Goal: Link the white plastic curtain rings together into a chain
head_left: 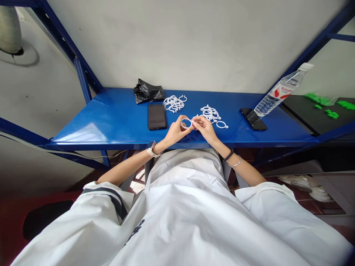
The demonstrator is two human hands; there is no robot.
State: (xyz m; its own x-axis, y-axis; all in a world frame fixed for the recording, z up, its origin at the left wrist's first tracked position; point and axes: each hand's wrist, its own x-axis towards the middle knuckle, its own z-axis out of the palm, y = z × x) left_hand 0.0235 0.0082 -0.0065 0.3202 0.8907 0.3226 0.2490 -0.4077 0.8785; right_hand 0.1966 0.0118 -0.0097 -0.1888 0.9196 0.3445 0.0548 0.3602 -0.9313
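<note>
My left hand point(175, 131) and my right hand point(204, 127) meet over the front edge of the blue metal shelf point(111, 118). Both pinch one white plastic ring point(186, 122) between their fingertips. Just behind my right hand lies a pile of white rings point(210, 112), with a single ring point(222, 125) beside it. A second pile of white rings point(174, 103) lies further back, near the middle of the shelf.
A dark phone point(156, 116) lies face up left of my hands. A crumpled black plastic bag point(148, 92) sits at the back. At right, a clear water bottle point(280, 92) leans over another phone point(253, 119). Green pieces point(330, 105) lie on a black surface far right.
</note>
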